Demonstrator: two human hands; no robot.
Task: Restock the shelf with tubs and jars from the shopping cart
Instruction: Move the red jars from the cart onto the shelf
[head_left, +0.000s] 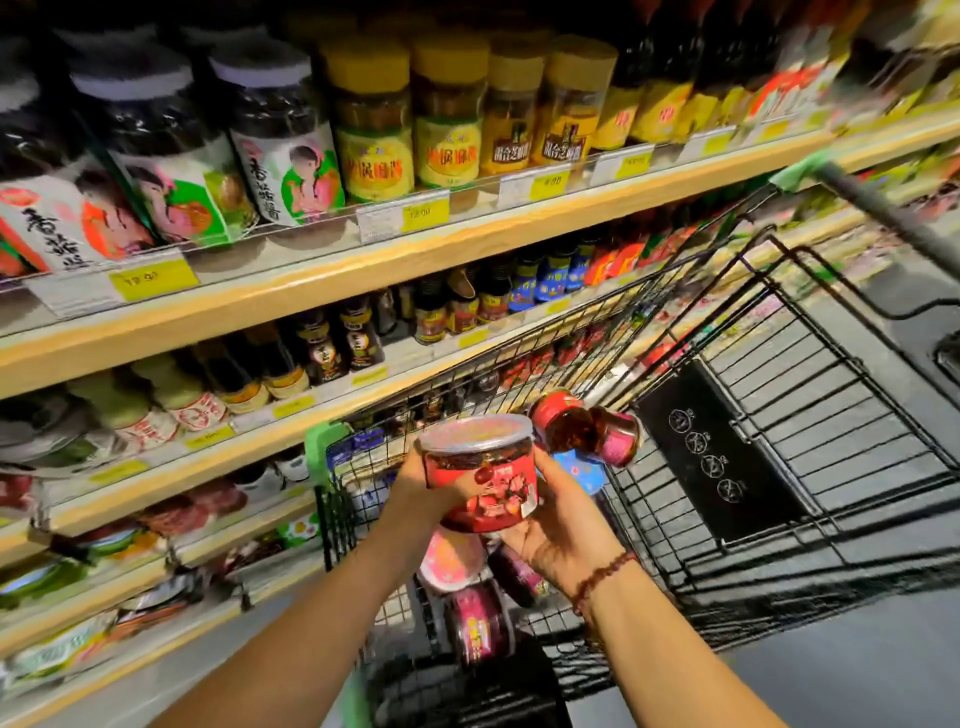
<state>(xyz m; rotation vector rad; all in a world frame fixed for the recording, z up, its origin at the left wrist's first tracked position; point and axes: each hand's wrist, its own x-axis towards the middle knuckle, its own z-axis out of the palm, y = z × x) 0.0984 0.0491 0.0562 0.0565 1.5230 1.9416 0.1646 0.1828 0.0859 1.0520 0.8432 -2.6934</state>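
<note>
A red tub (480, 470) with a clear lid is held upright above the black wire shopping cart (779, 467). My left hand (421, 488) grips its left side and my right hand (558, 519) cups its right side and bottom. Two red-lidded jars (587, 428) lie on their sides in the cart just behind the tub. More tubs and jars (478, 618) rest lower in the cart under my hands. The wooden shelf (363, 270) runs along the left.
The upper shelf holds large dark jars (156, 140) and yellow-lidded jars (374, 119). Lower shelves carry bottles (332, 348) and small jars. The cart's green-capped handle (831, 182) is at upper right. Grey floor (857, 665) lies to the right.
</note>
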